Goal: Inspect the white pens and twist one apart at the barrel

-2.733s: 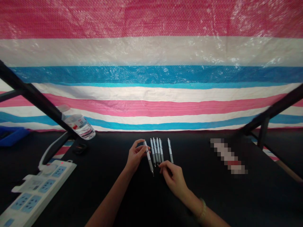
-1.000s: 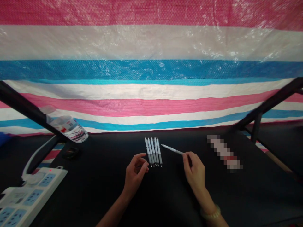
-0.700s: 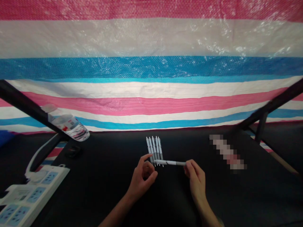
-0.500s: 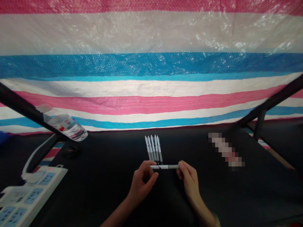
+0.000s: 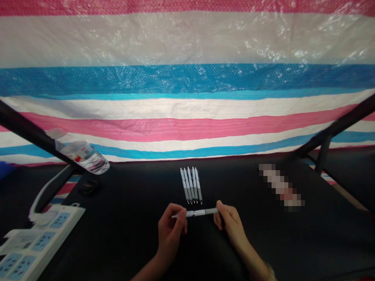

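A white and grey pen (image 5: 200, 212) is held almost level between my two hands, above the black table. My left hand (image 5: 172, 226) pinches its white clicker end between thumb and fingers. At the grey tip end, my right hand (image 5: 230, 222) grips it with thumb and curled fingers, which hide the tip. Just beyond the held pen, several similar pens (image 5: 191, 185) lie side by side in a row, grey tip ends toward me.
A white power strip (image 5: 49, 240) with a plugged-in cable lies at left. A clear plastic bottle (image 5: 88, 156) and a small black object (image 5: 89, 187) are behind it. A blurred-out item (image 5: 281, 185) lies at right. A striped sheet (image 5: 187, 109) hangs at the back.
My left thumb and fingers have closed on the pen's clicker end. The pen has shifted slightly left and toward me, its left end now a little lower.
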A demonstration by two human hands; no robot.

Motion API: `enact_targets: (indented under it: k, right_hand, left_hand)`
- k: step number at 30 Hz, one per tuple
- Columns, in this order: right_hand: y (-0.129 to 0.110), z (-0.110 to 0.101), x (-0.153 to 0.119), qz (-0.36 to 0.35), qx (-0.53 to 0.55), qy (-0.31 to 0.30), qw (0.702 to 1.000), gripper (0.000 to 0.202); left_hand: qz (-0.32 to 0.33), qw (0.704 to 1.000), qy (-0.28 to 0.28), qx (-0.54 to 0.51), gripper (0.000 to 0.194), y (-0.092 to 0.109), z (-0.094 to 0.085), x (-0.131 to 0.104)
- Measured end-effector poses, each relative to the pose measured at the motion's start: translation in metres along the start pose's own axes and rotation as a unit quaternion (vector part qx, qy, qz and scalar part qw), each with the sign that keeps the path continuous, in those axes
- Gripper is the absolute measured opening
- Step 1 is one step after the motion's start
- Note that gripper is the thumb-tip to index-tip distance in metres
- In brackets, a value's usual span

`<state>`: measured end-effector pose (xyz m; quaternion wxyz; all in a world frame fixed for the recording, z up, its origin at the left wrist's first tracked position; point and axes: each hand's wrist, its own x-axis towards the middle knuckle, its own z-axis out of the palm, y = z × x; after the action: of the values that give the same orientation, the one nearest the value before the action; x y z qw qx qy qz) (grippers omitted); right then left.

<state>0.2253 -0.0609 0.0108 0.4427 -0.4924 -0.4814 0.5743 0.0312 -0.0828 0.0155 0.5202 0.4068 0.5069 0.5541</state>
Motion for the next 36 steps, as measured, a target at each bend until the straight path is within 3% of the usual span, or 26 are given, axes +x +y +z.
enact_targets:
  k: [4,10,15,21,25,36]
  right_hand:
    - [-0.001,-0.001,0.001,0.002,-0.019,-0.033,0.999,0.064]
    - [0.003,-0.007,0.002,0.009,-0.05,-0.034,0.998,0.062]
    - [0.001,-0.008,0.001,-0.016,-0.066,-0.037,0.997,0.057]
    - [-0.004,-0.002,-0.004,-0.067,-0.11,-0.007,0.992,0.033]
    - [-0.008,-0.002,-0.007,-0.088,-0.107,-0.002,0.99,0.027]
    - [-0.001,-0.003,-0.004,-0.026,-0.08,-0.023,0.996,0.045]
  left_hand:
    - [0.001,1.0,0.024,-0.012,0.034,-0.002,0.001,-0.005]
    - [-0.039,0.999,0.014,-0.031,0.044,-0.006,0.003,-0.005]
    - [-0.033,0.998,0.015,-0.042,0.044,-0.009,0.0,-0.005]
    - [-0.052,0.996,0.04,-0.062,0.043,-0.01,-0.002,0.001]
    - [-0.038,0.994,0.037,-0.096,0.039,-0.007,0.0,-0.001]
    - [-0.044,0.982,0.044,-0.18,0.032,-0.001,0.004,-0.003]
